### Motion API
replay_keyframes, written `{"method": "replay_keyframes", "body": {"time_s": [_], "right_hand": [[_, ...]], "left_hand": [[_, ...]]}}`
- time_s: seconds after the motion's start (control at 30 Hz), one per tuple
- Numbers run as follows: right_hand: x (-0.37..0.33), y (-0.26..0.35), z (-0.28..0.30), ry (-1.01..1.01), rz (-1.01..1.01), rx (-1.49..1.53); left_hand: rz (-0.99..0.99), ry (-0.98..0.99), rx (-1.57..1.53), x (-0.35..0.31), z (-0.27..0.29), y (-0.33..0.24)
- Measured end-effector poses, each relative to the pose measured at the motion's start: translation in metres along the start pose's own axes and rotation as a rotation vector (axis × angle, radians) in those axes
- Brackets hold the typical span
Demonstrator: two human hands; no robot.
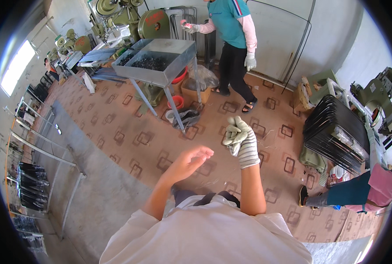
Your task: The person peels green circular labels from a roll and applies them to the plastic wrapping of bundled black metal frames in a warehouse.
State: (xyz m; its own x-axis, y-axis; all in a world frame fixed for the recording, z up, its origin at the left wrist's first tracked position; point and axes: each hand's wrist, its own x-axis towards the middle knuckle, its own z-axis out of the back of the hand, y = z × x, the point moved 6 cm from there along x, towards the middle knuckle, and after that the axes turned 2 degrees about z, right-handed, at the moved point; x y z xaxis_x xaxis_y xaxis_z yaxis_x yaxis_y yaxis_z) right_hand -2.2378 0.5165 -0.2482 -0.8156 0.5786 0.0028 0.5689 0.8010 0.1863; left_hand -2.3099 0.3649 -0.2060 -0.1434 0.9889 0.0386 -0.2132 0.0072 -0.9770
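Note:
My left hand (188,163) is bare and held in front of my body, its fingers loosely bent and pointing right. Nothing shows in it. My right hand (248,147), raised beside it, wears a grey-white striped work glove with a pale palm. Its fingers are curled round what looks like a second pale work glove (232,135), bunched up on the left side of the hand. The two hands are apart, above the patterned brown floor covering (213,171).
A metal bin table (167,81) with small dark parts stands ahead left, red buckets (176,102) beneath. Beyond it walks a person in a teal top (231,26). Green machines (154,24) line the back; stacked black frames (332,132) and another person (358,189) are at right.

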Motion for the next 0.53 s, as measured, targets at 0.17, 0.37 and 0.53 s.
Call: {"method": "replay_keyframes", "body": {"time_s": [0.17,0.37,0.53], "right_hand": [[0.015,0.019,-0.019,0.041,0.107,-0.154],[0.014,0.032,-0.036,-0.007,0.253,-0.239],[0.007,0.039,-0.015,0.020,0.141,-0.051]], "left_hand": [[-0.093,-0.005,-0.003,0.029,0.012,0.002],[-0.251,-0.233,0.334,0.139,0.072,-0.003],[-0.022,-0.491,0.659,0.244,0.104,0.015]]}}
